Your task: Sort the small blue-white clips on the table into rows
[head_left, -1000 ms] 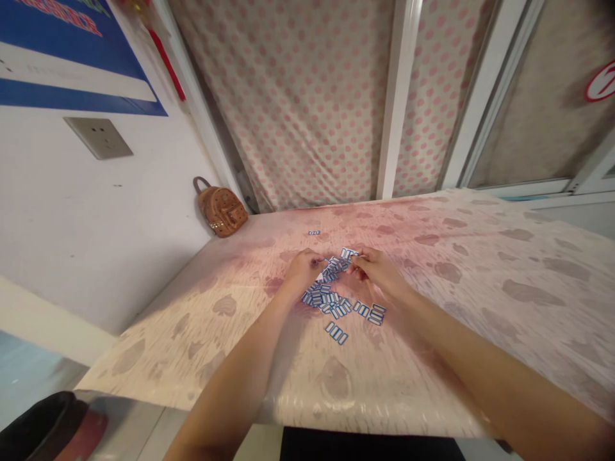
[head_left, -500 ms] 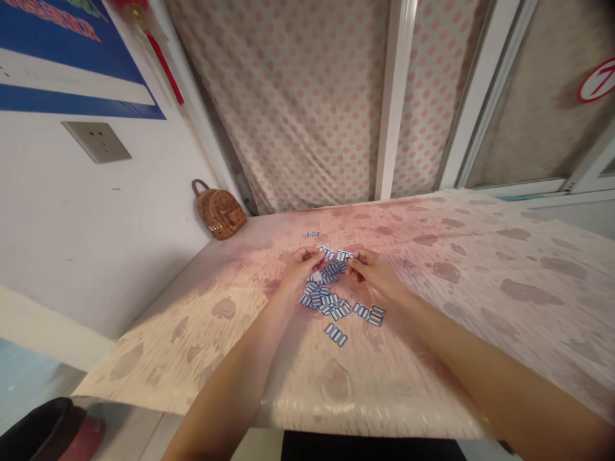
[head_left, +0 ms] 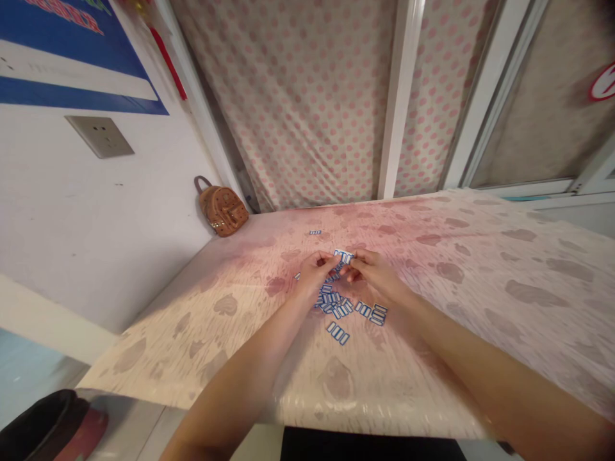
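Black material (head_left: 369, 447) is showing at the bottom edge, well on the near side of the left hand (head_left: 319, 270) and the right hand (head_left: 372, 270). We are noting a dark container (head_left: 91, 432) with a reddish side, standing low and well to the left of the left hand. Patterned tablecloth (head_left: 307, 384) is extending under both hands. Nearest to us on it, a loose piece (head_left: 337, 333) is lying on the near side of the hands. Slightly farther, a small group of pieces (head_left: 378, 314) is lying nearer us than the right hand, and a heap of blue-and-white pieces (head_left: 334, 302) is spreading between the wrists, the left hand partly covering it. Both hands are pinching narrowly, holding a raised blue-and-white piece (head_left: 343, 257) between their fingertips; whether a second is overlapping it, we are unable to tell. Beyond the hands, a lone piece (head_left: 315, 232) is lying flat. Farther left, a brown miniature backpack (head_left: 225, 210) is leaning beside the wall; behind everything, a dotted curtain (head_left: 307, 96) is hanging.
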`<state>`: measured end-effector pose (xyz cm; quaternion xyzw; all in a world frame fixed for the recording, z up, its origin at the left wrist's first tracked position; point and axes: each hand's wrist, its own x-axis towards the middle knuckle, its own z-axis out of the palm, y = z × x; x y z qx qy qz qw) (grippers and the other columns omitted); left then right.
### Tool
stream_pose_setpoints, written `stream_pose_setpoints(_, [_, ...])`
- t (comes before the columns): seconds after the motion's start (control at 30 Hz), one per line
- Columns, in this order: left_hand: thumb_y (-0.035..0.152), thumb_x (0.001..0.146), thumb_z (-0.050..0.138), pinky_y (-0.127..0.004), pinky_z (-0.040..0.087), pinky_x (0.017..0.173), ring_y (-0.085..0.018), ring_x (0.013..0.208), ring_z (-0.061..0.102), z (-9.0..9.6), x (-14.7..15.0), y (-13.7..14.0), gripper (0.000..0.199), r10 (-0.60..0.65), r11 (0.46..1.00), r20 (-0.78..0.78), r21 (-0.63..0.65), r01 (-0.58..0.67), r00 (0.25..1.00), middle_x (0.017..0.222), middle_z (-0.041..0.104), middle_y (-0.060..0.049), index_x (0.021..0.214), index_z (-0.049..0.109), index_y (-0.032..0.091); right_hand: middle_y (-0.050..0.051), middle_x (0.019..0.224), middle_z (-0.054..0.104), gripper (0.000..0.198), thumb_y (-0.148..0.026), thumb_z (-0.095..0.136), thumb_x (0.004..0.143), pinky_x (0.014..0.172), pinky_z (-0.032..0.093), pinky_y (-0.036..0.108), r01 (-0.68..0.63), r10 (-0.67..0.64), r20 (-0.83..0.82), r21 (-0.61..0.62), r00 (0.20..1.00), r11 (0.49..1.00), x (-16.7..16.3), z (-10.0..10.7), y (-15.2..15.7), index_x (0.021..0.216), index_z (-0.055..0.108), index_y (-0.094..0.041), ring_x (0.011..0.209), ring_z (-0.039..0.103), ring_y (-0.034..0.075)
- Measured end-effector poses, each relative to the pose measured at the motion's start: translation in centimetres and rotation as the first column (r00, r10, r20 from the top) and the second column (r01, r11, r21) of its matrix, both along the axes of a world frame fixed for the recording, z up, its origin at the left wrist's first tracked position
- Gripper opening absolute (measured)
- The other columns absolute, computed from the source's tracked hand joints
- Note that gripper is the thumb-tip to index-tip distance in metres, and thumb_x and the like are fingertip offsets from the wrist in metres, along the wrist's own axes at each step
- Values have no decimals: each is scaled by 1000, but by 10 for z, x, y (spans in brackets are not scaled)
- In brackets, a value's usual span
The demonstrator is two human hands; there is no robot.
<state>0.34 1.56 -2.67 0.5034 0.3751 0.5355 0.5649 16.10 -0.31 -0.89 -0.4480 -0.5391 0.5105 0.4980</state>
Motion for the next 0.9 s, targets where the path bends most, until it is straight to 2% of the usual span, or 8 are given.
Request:
stream_pose_setpoints(0.1, [42,70,83,-24,47,67,-12,69,58,-1,1,1,35,29,998,-62,54,-25,998,74,62,0,78,60,16,2,68,71,11,-26,65,78,52,50,22,-22,22,1,5,1000,1000,0,0,0,72,58,-19,51,60,11])
stream_pose_setpoints(0.2, [39,70,82,-25,48,69,-12,69,58,-1,1,2,35,54,997,-82,54,-50,995,77,63,0,84,60,17,2,68,71,13,-28,66,78,52,50,23,-35,35,-1,26,999,999,1,-1,1,72,59,-20,51,60,12])
stream_pose_setpoints(0.3, [39,72,80,-26,49,73,-13,73,60,-1,0,2,34,21,998,-92,60,-15,996,82,66,-2,92,63,16,1,66,71,16,-30,69,77,51,50,23,-43,43,8,27,999,999,0,-1,1,71,59,-20,50,60,12])
stream_pose_setpoints(0.5, [41,73,76,-25,46,69,-13,70,58,-2,0,1,31,22,996,-130,88,-10,991,79,66,-3,85,67,14,3,66,71,26,-44,65,83,50,49,24,-4,4,-27,-1,1000,1000,-2,2,-1,75,57,-20,48,59,12])
stream_pose_setpoints(0.67, [44,77,73,-25,45,66,-14,69,59,6,-10,8,31,29,985,-256,169,16,966,75,66,-3,84,67,14,2,65,69,34,-50,72,77,51,48,24,-14,7,64,95,998,995,2,0,1,70,58,-20,50,58,12])
stream_pose_setpoints(0.77, [35,78,73,-26,46,67,-15,71,62,12,-31,18,22,78,971,-393,239,20,916,80,70,-4,84,69,14,2,65,69,32,-49,70,77,50,47,23,58,-67,73,129,995,990,6,-2,4,69,58,-20,51,57,12])
stream_pose_setpoints(0.83, [24,74,73,-25,46,65,-16,69,62,14,-49,26,11,112,974,-532,224,12,839,74,69,-3,79,69,15,3,65,69,30,-47,68,78,50,46,23,89,-99,71,134,992,987,9,-2,6,70,59,-20,51,57,12])
stream_pose_setpoints(0.9, [18,70,75,-25,45,64,-16,69,62,12,-62,31,9,89,982,-648,182,40,756,73,69,-3,77,70,15,3,65,69,28,-45,67,79,51,46,23,93,-104,75,137,992,986,10,-2,7,70,59,-20,52,57,12])
